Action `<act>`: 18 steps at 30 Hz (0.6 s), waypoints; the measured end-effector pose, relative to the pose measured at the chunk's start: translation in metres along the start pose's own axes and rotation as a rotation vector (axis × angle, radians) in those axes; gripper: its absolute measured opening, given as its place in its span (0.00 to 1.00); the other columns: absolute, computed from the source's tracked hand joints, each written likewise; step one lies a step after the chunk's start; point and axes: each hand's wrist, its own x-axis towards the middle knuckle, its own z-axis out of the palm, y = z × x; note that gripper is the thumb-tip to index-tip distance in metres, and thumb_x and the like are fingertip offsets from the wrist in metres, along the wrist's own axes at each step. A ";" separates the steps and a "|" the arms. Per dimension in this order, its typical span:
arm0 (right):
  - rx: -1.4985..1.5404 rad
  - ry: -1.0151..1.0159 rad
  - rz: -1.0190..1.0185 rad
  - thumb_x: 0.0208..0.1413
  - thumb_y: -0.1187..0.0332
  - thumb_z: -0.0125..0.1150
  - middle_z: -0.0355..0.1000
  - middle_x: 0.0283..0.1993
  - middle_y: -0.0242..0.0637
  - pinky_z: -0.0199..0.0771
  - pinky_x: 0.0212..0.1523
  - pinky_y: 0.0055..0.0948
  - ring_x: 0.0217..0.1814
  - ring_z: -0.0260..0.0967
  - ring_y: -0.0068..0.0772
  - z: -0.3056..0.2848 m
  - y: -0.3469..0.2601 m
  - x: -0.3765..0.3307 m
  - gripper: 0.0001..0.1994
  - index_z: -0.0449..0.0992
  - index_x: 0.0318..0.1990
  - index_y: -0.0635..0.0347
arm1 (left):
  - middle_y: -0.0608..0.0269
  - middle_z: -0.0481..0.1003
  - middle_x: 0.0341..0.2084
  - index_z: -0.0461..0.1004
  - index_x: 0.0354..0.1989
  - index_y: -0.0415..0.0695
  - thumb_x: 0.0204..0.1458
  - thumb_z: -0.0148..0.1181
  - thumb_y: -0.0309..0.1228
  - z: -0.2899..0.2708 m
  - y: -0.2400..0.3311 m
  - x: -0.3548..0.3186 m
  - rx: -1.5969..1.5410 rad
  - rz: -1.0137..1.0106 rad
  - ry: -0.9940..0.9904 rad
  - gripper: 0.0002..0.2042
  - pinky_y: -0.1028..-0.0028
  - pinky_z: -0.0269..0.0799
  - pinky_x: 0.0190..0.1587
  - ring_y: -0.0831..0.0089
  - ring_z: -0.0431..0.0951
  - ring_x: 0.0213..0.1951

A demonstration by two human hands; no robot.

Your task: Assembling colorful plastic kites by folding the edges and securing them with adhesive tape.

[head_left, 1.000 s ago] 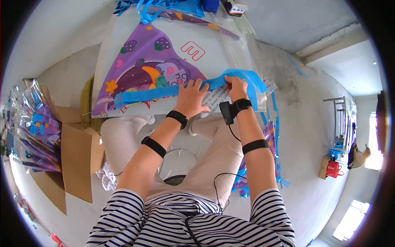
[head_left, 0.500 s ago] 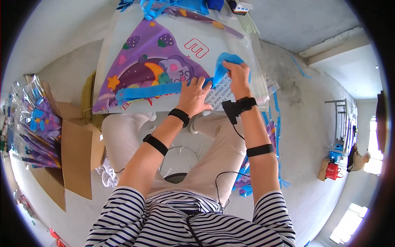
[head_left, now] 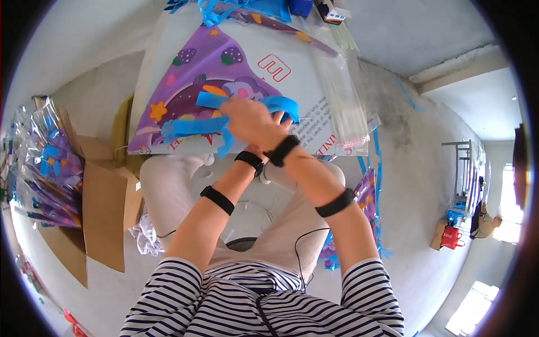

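A purple kite sail (head_left: 196, 62), printed with a cartoon animal, stars and berries, lies on a pale printed board (head_left: 163, 48) in front of me. A blue fabric streamer (head_left: 196, 127) runs across its lower edge and loops back over itself. My right hand (head_left: 247, 121) crosses above my left, its fingers closed on the streamer; a loose end (head_left: 209, 100) sticks out to its left. My left hand (head_left: 284, 119) is mostly hidden underneath. Only its stretched fingertips show, lying at the streamer where it bends round on the right.
An open cardboard box (head_left: 104, 208) stands at left, beside clear-bagged purple kites (head_left: 53, 168). More blue streamers (head_left: 216, 11) and a small box (head_left: 332, 12) lie at the board's far edge. A red bag (head_left: 450, 237) sits far right, near another person (head_left: 485, 224).
My right hand has swung left across my left hand, carrying the streamer's free part with it. The streamer now folds back leftward. My left hand has stayed nearly in place.
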 end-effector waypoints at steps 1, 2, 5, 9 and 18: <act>0.066 0.157 -0.040 0.48 0.69 0.65 0.80 0.39 0.42 0.79 0.38 0.38 0.38 0.79 0.42 -0.008 0.001 -0.005 0.14 0.79 0.45 0.58 | 0.49 0.60 0.65 0.65 0.67 0.55 0.47 0.63 0.55 0.011 -0.009 -0.010 0.255 0.087 0.158 0.38 0.45 0.54 0.66 0.44 0.57 0.67; 0.228 0.322 -0.010 0.48 0.70 0.66 0.79 0.36 0.41 0.79 0.37 0.35 0.35 0.78 0.37 -0.011 0.029 -0.013 0.12 0.80 0.42 0.59 | 0.52 0.60 0.65 0.66 0.67 0.56 0.47 0.66 0.54 0.002 0.006 -0.001 -0.039 -0.013 0.101 0.37 0.45 0.55 0.65 0.47 0.58 0.66; 0.484 0.547 0.425 0.51 0.73 0.65 0.77 0.27 0.35 0.75 0.28 0.27 0.24 0.74 0.23 -0.047 0.100 -0.056 0.06 0.81 0.36 0.62 | 0.58 0.65 0.58 0.66 0.62 0.54 0.30 0.79 0.50 -0.078 0.046 0.021 0.019 -0.040 -0.201 0.45 0.50 0.64 0.57 0.53 0.67 0.59; 0.494 0.494 0.868 0.47 0.73 0.65 0.80 0.26 0.41 0.78 0.30 0.31 0.24 0.78 0.31 -0.021 0.167 -0.102 0.08 0.84 0.36 0.63 | 0.56 0.68 0.56 0.68 0.63 0.54 0.31 0.79 0.49 -0.066 0.037 0.017 -0.196 0.018 -0.052 0.44 0.47 0.63 0.57 0.51 0.66 0.60; 0.722 0.396 0.903 0.44 0.77 0.66 0.81 0.30 0.44 0.79 0.33 0.28 0.27 0.79 0.30 -0.007 0.162 -0.090 0.16 0.83 0.44 0.65 | 0.59 0.65 0.58 0.68 0.65 0.53 0.31 0.77 0.55 -0.073 0.044 0.017 0.015 -0.022 -0.088 0.47 0.48 0.60 0.56 0.56 0.63 0.62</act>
